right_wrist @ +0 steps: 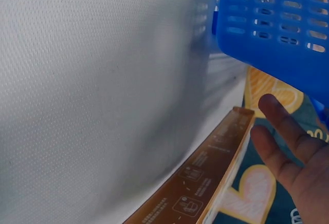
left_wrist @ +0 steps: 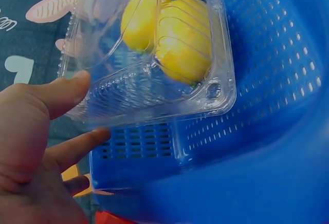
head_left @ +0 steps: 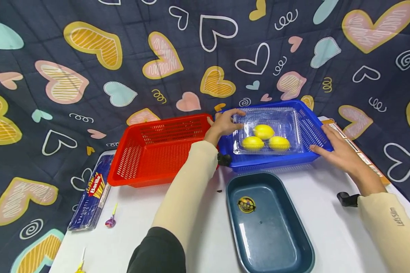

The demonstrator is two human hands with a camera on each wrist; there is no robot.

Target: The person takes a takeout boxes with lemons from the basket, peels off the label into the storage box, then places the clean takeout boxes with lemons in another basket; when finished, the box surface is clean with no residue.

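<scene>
In the head view, a clear plastic clamshell box (head_left: 290,121) holding three yellow lemons (head_left: 264,132) stands inside the blue basket (head_left: 270,165). My left hand (head_left: 223,123) grips the box at its left edge; the left wrist view shows my thumb (left_wrist: 77,86) against its side, with other fingers spread below. Part of that grip is hidden behind the plastic. At the basket's right end, my right hand (head_left: 343,151) has its fingers extended by the rim. The right wrist view has two of those fingers (right_wrist: 277,147) straight, below the basket's wall.
Left of the blue basket sits a red basket (head_left: 157,153). A dark blue-grey tray (head_left: 266,227) lies in front. At the left are a Barilla spaghetti pack (head_left: 92,193) and lollipops (head_left: 111,222). A long orange-brown box (head_left: 362,151) lies along the right edge. Heart-patterned cloth hangs behind.
</scene>
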